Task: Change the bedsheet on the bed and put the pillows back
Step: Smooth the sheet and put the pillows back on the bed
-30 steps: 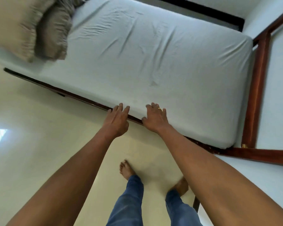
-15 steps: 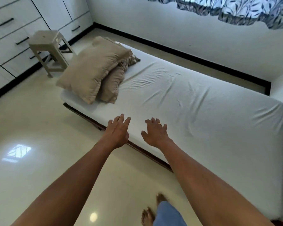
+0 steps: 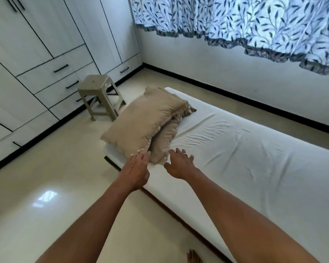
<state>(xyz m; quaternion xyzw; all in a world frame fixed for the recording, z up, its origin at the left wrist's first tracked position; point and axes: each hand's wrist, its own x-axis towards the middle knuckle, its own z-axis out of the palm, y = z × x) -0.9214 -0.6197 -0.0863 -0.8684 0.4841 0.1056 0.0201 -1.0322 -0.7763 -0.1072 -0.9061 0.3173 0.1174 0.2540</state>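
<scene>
Pillows, two of them, beige, are stacked at the left end of the bed [image 3: 179, 205]. The bed itself runs long, from that end in the middle of the view down and away to the lower right. Its white bedsheet [image 3: 254, 158] is spread over the whole mattress, with creases fanning across the middle. The top pillow [image 3: 141, 126] lies tilted, propped on the one beneath it. Its long axis goes from the near left corner of the bed up toward the far side, and its left edge hangs out past the mattress over the floor [image 3: 46, 186]. The lower pillow [image 3: 165, 141] peeks out on the right, pointing much the same way, with a corner drooping toward the near edge.

Now the hands: both arms are stretched forward, both hands are wide open, and neither holds a thing. The left hand [image 3: 136, 171] has its fingers straight and close together. Its tips sit right at the top pillow's lowest corner (touching or just short, I cannot tell). The right hand [image 3: 180, 167] hovers palm-down over the bedsheet with its fingers spread, just beside the lower pillow's corner. A ring [image 3: 184, 153] shows on one finger.

Beyond the pillow end a beige plastic stool [image 3: 99, 95] stands on the floor, in front of a white wardrobe [image 3: 36, 63] with dark handles. A blue leaf-print curtain [image 3: 245, 21] hangs across the far wall. One bare foot [image 3: 193, 257] shows at the bottom edge, on the floor beside the bed.
</scene>
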